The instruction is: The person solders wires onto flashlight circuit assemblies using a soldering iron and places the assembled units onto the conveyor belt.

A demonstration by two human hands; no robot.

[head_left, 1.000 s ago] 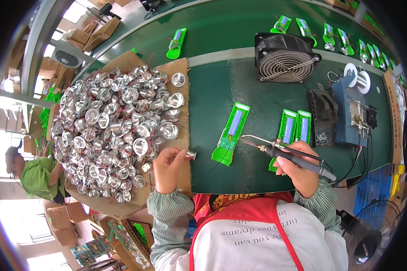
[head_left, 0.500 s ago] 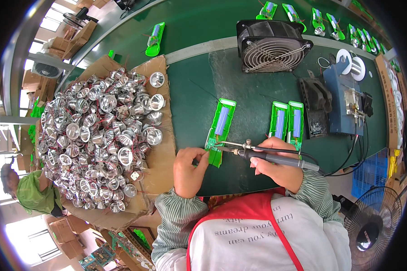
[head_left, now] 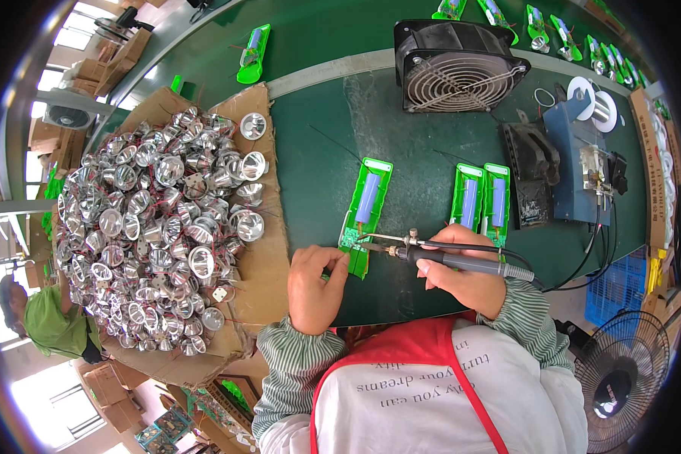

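now both hands meet at the same spot, and that is the big change. a second ago i had the left hand (head_left: pixel 315 291) off to the left of the green case (head_left: pixel 361 265), over the cardboard (head_left: pixel 271 250), pinching a small shiny bit. now it is right beside the near end of the case. its thumb and pointer finger are close together, but i cannot tell what is between them, or if they touch the case.

the right hand (head_left: pixel 473 286) is wrapped around the soldering iron (head_left: pixel 461 262), like a fat pen, just right of the case. a second ago the iron's tip was up in the air, away from the case. now it points in over the little board (head_left: pixel 351 240), which sits inside the case, just below the blue battery (head_left: pixel 368 198). i cannot tell if the hot tip is touching yet.

in the last half second the hands hardly moved. so i think the fetching part is over and the joining part is going on, or about to, and both hands should be kept very calm. two more green cases (head_left: pixel 497 170) lie to the right of the case.
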